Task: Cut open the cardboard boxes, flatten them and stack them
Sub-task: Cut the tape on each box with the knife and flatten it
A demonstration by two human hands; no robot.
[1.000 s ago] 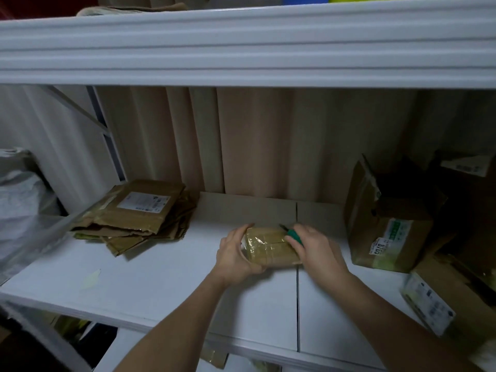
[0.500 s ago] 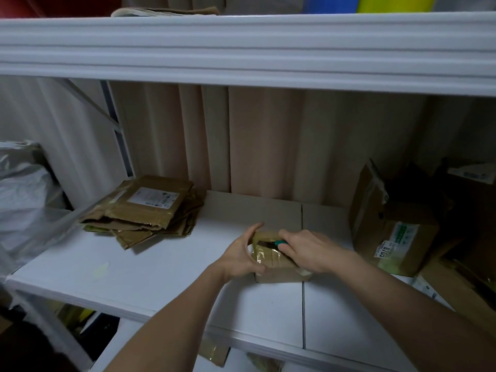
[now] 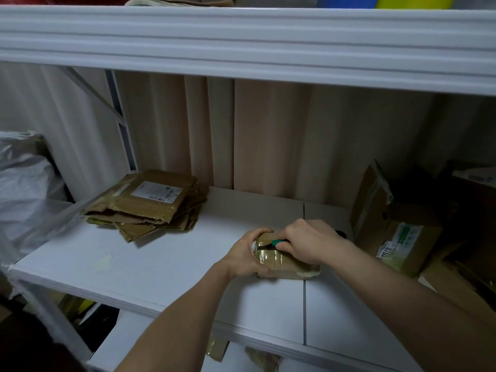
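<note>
A small brown cardboard box (image 3: 279, 261) wrapped in clear tape lies on the white shelf (image 3: 166, 267). My left hand (image 3: 248, 255) grips its left end, fingers curled over the top and thumb below. My right hand (image 3: 308, 244) holds a green-handled cutter (image 3: 276, 242), whose dark blade rests on the box's top near the left edge. A stack of flattened cardboard boxes (image 3: 150, 205) lies at the shelf's back left.
Unflattened brown boxes (image 3: 394, 232) with labels crowd the right end of the shelf. A grey plastic bag (image 3: 24, 189) sits at the far left. A white upper shelf edge (image 3: 241, 47) hangs overhead. Beige curtain behind. Lower shelf below holds cardboard scraps (image 3: 217, 347).
The box has been drawn nearer to the shelf's front. My right hand with the cutter has come over the box's top, and the blade now lies across the tape near my left hand.
</note>
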